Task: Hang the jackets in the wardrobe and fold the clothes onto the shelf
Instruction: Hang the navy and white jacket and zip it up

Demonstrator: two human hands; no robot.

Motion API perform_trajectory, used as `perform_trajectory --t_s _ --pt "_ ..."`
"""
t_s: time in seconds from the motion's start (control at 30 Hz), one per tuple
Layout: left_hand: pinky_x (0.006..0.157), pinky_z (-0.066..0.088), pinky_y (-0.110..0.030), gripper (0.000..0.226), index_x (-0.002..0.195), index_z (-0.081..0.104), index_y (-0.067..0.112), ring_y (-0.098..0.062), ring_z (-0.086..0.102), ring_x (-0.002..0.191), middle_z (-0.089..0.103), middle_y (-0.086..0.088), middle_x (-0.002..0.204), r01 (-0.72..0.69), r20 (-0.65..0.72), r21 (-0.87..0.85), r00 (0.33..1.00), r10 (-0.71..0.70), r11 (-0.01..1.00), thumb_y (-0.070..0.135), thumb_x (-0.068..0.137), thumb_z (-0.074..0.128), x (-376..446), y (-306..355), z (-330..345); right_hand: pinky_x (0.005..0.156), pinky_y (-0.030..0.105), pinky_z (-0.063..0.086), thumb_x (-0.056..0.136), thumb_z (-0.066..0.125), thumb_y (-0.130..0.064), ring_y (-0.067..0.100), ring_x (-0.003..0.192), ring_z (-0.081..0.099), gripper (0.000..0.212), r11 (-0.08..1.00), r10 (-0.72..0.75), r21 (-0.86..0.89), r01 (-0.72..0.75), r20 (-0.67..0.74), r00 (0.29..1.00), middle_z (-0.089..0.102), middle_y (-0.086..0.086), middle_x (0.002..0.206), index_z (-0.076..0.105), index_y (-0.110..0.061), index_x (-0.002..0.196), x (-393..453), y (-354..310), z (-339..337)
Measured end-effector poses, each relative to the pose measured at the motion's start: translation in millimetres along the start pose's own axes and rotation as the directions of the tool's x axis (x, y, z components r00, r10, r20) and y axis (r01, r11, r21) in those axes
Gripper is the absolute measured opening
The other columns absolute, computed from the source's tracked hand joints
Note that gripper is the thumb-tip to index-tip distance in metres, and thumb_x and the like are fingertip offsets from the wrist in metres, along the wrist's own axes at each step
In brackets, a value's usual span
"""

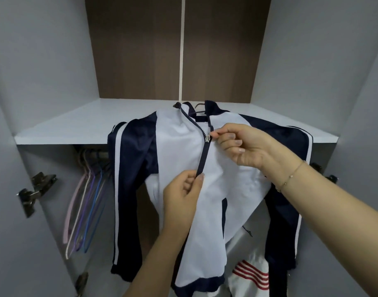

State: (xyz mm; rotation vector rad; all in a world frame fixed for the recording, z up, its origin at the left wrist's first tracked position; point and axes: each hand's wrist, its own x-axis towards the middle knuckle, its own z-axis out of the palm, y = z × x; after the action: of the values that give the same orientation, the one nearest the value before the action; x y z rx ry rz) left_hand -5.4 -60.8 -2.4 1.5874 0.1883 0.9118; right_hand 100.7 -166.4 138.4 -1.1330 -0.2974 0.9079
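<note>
I have a white and navy track jacket [179, 146] in front of me, hanging on a hanger whose dark hook [177, 104] catches the front edge of the wardrobe shelf [76, 123]. Its long axis runs straight down: collar up at the shelf edge, hem low near the bottom of my view, front panel facing me. The navy sleeves [121, 189] with their white stripes drop down each side. The zipper line [203, 159] runs down the middle, slightly slanted, with the silver zipper slider [207, 138] sitting high on the chest and the teeth above it parted. My right hand [243, 146] reaches in from the right, wrist bent and knuckles up, its grip a narrow pinch of thumb and forefinger right at the slider. My left hand [183, 189] comes up from below, forearm near vertical, its grip pinching the closed zipper tape lower down, thumb on top. A thin bracelet [290, 174] circles my right wrist. Below the shelf on the left, a row of empty pastel hangers [85, 200] hangs together. Behind the jacket at lower right, I see a white garment with red stripes [251, 273].
</note>
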Motion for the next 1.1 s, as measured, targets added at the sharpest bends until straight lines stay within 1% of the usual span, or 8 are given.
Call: perform_trajectory --t_s 0.13,0.33,0.5,0.6,0.77,0.87,0.97,1.1 --pt "0.061 0.048 -0.014 0.014 0.077 0.071 0.022 -0.002 0.057 0.061 0.065 0.007 0.066 0.073 0.009 0.017 0.997 -0.074 0.997 0.016 0.09 0.07 -14 -14 -18 0.027 0.017 0.025 0.099 0.042 -0.008 0.004 0.028 0.032 0.027 0.992 -0.028 0.119 0.031 -0.03 0.999 0.036 -0.007 0.043 0.055 -0.003 0.077 11 -31 4" --pt "0.062 0.046 -0.017 0.011 0.078 0.069 0.019 -0.004 0.053 0.061 0.058 0.012 0.062 0.131 0.049 0.077 0.99 -0.135 0.988 0.017 0.088 0.071 -20 -24 -38 0.029 0.015 0.026 0.1 0.039 -0.005 0.002 0.028 0.035 0.023 0.989 -0.116 0.078 0.128 -0.143 0.983 0.039 -0.005 0.04 0.052 -0.002 0.082 39 -59 10" --pt "0.059 0.042 -0.017 0.016 0.073 0.066 0.016 -0.005 0.048 0.06 0.054 0.01 0.06 0.119 0.102 0.154 0.986 -0.135 0.981 0.018 0.087 0.072 -19 -29 -46 0.029 0.014 0.028 0.1 0.037 -0.003 0.003 0.027 0.037 0.025 0.973 -0.15 0.151 0.173 -0.152 0.977 0.04 -0.003 0.04 0.054 0.0 0.081 53 -71 10" --pt "0.059 0.041 -0.015 0.017 0.072 0.066 0.016 -0.006 0.048 0.06 0.053 0.01 0.059 0.162 0.119 0.179 0.976 -0.185 0.97 0.018 0.088 0.072 -20 -36 -48 0.03 0.015 0.03 0.099 0.035 -0.001 0.003 0.028 0.036 0.029 0.946 -0.222 0.196 0.257 -0.183 0.958 0.039 -0.003 0.04 0.055 0.0 0.078 58 -87 9" --pt "0.063 0.044 -0.022 0.015 0.078 0.066 0.011 -0.009 0.05 0.063 0.056 0.002 0.065 0.168 0.141 0.214 0.969 -0.201 0.962 0.02 0.089 0.071 -13 -38 -41 0.033 0.013 0.03 0.096 0.033 0.004 0.003 0.031 0.038 0.029 0.923 -0.338 0.124 0.364 -0.188 0.922 0.042 -0.001 0.041 0.055 0.0 0.078 64 -100 11" --pt "0.067 0.048 -0.017 0.006 0.084 0.068 0.016 -0.006 0.056 0.067 0.064 0.005 0.074 0.175 0.127 0.223 0.97 -0.207 0.959 0.017 0.087 0.073 -8 -33 -36 0.034 0.013 0.03 0.097 0.035 0.002 0.003 0.032 0.039 0.027 0.928 -0.341 0.096 0.359 -0.162 0.926 0.043 -0.002 0.042 0.056 -0.001 0.079 68 -98 9" --pt "0.07 0.048 -0.01 0.016 0.096 0.067 0.027 0.002 0.062 0.077 0.068 0.007 0.091 0.105 0.164 0.186 0.977 -0.136 0.977 0.016 0.087 0.073 3 -16 -26 0.035 0.012 0.031 0.098 0.039 -0.001 0.002 0.033 0.038 0.028 0.937 -0.328 0.078 0.341 -0.139 0.934 0.043 -0.004 0.045 0.057 -0.001 0.078 68 -95 6" --pt "0.069 0.045 -0.006 0.017 0.097 0.065 0.031 0.005 0.062 0.077 0.068 0.008 0.091 -0.079 0.133 0.122 0.989 0.063 0.989 0.021 0.087 0.073 44 30 -5 0.035 0.012 0.031 0.099 0.042 -0.005 0.001 0.035 0.038 0.027 0.947 -0.314 0.042 0.318 -0.093 0.945 0.043 -0.006 0.047 0.058 -0.005 0.078 62 -93 2"
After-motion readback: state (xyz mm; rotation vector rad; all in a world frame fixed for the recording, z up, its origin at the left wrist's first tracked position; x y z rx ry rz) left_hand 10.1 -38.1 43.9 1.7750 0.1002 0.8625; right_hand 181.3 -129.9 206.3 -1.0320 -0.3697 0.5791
